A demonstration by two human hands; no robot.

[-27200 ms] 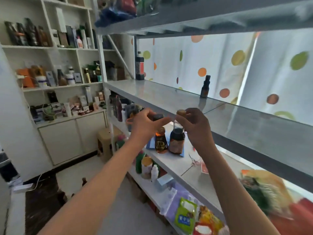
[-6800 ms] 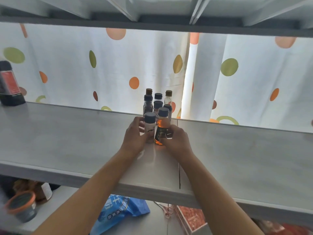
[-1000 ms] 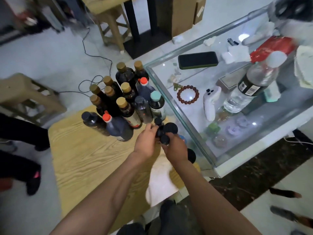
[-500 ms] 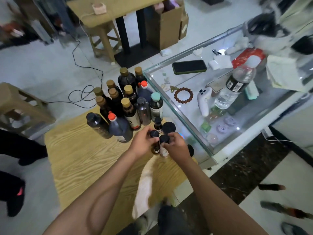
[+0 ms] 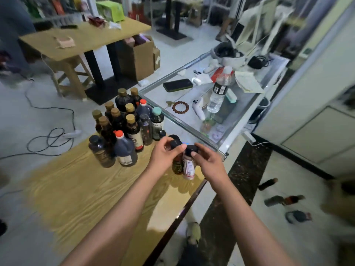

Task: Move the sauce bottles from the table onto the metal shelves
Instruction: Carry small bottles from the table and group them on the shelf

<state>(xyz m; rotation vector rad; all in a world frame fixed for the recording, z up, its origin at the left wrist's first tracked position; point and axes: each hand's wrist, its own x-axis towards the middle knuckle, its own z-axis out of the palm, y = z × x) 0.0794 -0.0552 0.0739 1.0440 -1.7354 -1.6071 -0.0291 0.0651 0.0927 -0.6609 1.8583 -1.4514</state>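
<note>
Both hands are raised over the near right corner of the wooden bench (image 5: 80, 189), each gripping a small bottle by its black cap. Fingers of the left hand (image 5: 163, 158) curl round the cap of a dark small bottle (image 5: 177, 166), which hangs upright below them; the right hand (image 5: 208, 162) pinches the cap of a pale small bottle with a white label (image 5: 188, 167), just beside the first, the two touching or nearly so. Neither small bottle appears to rest on the bench top. Behind and to the left, a tight cluster of sauce bottles (image 5: 123, 129) stands on the bench: tall dark ones with gold caps, two with red caps, one with a teal cap. Past the bench's right edge lies a glass-topped counter (image 5: 236, 120) carrying a phone (image 5: 177, 85), a bead bracelet (image 5: 180, 106), a clear water bottle (image 5: 219, 93) and a white controller (image 5: 198, 109). On the floor at left a black cable (image 5: 48, 139) lies coiled.
</note>
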